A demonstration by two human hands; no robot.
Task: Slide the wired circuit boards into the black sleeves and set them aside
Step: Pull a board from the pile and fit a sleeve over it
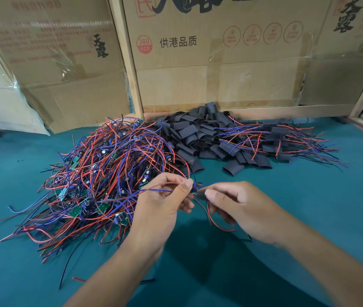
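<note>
Above the near middle of the table (309,196), covered in teal cloth, I see both hands raised off the surface and meeting fingertip to fingertip. The left hand (160,202) reaches in from the lower left, forearm angled up and to the right, palm turned toward the right; its thumb and forefinger are curled and pinch a small circuit board (194,189) by its left end, with the other fingers loosely bent beneath. The right hand (240,202) enters from the lower right, forearm sloping up and to the left, back of the hand facing up; its thumb and forefinger pinch a black sleeve (201,194) just beside the board's right end, touching it. How far the board sits inside the sleeve I cannot tell. Blue and brown wires (154,189) trail left from the board across the left palm, and a red wire (217,224) loops down under the right hand.

Toward the left edge of the table lies the tangled heap of wired boards (92,173). Toward the far edge, in the middle, lies the pile of empty sleeves (198,134). To its right, nearer the far right corner, lies a row of finished pieces (280,138), wires fanning right. Cardboard boxes (220,63) stand along the far edge.
</note>
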